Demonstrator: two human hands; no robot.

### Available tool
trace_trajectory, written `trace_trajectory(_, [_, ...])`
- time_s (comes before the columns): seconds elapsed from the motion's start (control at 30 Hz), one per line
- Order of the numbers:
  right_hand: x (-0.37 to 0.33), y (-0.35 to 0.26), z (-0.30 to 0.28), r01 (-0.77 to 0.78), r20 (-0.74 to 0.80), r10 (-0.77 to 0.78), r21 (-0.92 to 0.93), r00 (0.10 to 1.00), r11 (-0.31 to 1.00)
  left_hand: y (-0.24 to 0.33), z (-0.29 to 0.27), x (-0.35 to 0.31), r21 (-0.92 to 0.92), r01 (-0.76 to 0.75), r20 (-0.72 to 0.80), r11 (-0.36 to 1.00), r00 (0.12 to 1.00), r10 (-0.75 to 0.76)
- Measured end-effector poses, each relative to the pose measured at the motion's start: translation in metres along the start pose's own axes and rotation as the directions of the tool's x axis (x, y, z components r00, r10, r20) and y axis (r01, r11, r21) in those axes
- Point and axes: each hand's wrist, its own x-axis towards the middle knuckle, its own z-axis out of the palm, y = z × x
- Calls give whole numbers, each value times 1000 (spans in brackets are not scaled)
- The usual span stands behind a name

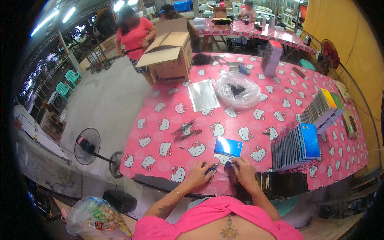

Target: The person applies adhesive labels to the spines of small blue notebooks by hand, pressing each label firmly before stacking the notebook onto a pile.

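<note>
A blue notebook (229,147) with a white punched edge lies on the pink table in front of me. My left hand (202,174) is closed around a small blue-handled tool (212,168), whose kind is hard to make out, just below the notebook's left corner. My right hand (244,173) is bent at the notebook's lower right edge, fingers closed near a small dark blue piece (229,164); whether it grips that piece or the notebook is unclear. Left of the notebook are black spiral binding coils (187,131).
Stacks of blue spiral notebooks (295,147) and yellow-covered ones (322,110) stand at right. Farther back are a clear plastic bag (239,91), plastic sheets (203,96), an open carton (168,60) and a tall notebook stack (273,58). A standing fan (89,146) is left of the table.
</note>
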Motion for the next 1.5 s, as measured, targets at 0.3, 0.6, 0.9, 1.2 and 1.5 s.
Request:
trace_trajectory(0.3, [-3,-4,4,103,100,-118,146,988,984,37,-7,38,-513,-28,24,858,999,47])
trace_trajectory(0.6, [-6,-2,-6,0,155,-38,234,987,972,32,-10,42,-605,48,148,795,988,53])
trace_trajectory(0.9, [-5,-5,-4,-1,138,-32,231,990,973,24,9,38,-519,-133,-59,844,991,120])
trace_trajectory(1.2, [-6,-2,-3,8,104,-27,179,994,984,28,12,37,-556,173,210,813,976,-63])
trace_trajectory(1.5, [-12,-6,-14,15,245,-22,30,969,999,23,16,32,-366,-139,40,920,986,165])
